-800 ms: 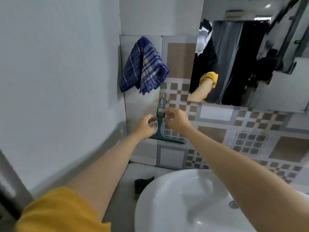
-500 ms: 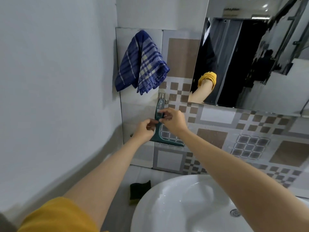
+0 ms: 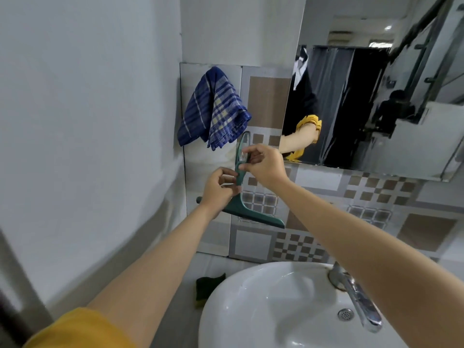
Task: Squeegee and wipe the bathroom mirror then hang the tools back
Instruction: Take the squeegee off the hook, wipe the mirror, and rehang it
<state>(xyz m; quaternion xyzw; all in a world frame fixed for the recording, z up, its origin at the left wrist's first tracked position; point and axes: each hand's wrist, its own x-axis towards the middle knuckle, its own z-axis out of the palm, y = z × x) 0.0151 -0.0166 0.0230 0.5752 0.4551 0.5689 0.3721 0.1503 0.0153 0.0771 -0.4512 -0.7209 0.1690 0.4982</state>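
Observation:
A green squeegee (image 3: 253, 216) hangs against the tiled wall, handle up, blade at the bottom. My left hand (image 3: 219, 186) pinches the lower part of its handle. My right hand (image 3: 265, 165) holds the handle higher up, fingers at a small clear hook on the wall. A blue plaid cloth (image 3: 213, 110) hangs on the wall just above and to the left of the squeegee. The mirror (image 3: 376, 104) is mounted to the right, its lower edge near my right hand; it reflects my arm and yellow sleeve.
A white washbasin (image 3: 263, 297) with a chrome tap (image 3: 356, 297) sits below my right arm. A dark green sponge (image 3: 208, 285) lies on the floor left of the basin. A plain grey wall closes the left side.
The squeegee handle now sits higher, its loop end up beside the cloth's lower edge. Both hands stayed on the handle and rose slightly. The camera tilted, bringing the tap into view.

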